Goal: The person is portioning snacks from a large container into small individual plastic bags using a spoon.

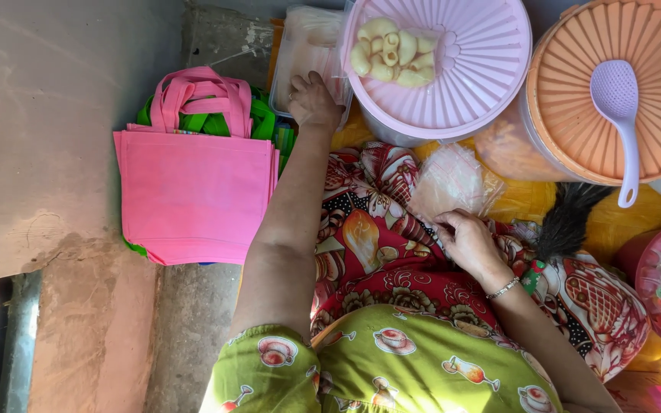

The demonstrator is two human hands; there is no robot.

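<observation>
Left hand: the left hand (314, 99) lies palm down with fingers spread on a stack of clear plastic trays (304, 53) at the top of the view, pressing on it rather than gripping it.
Right hand: the right hand (464, 237), a thin bracelet at the wrist, pinches the lower edge of a clear, crinkled plastic bag (453, 180) between curled fingertips.
Plastic bag: it rests on the lap, over a red flower-patterned cloth (392, 260), just below the pink lid.
Lid with pastries: a round, ribbed pale-pink plastic lid (476, 69) covers a tub just beside the tray stack; a cluster of pale yellow shell-shaped pastries (392, 52) sits on its left part.
Orange tub: to the right stands a round clear container with a ribbed orange lid (621, 84), a lilac slotted plastic spoon (621, 115) lying across it.
Duster: a dark feather brush (568, 218) lies between the orange tub and the right wrist.
Bags: a flat stack of pink fabric tote bags (193, 191), green ones beneath, lies on the concrete floor (55, 115) to the left of the left arm.
</observation>
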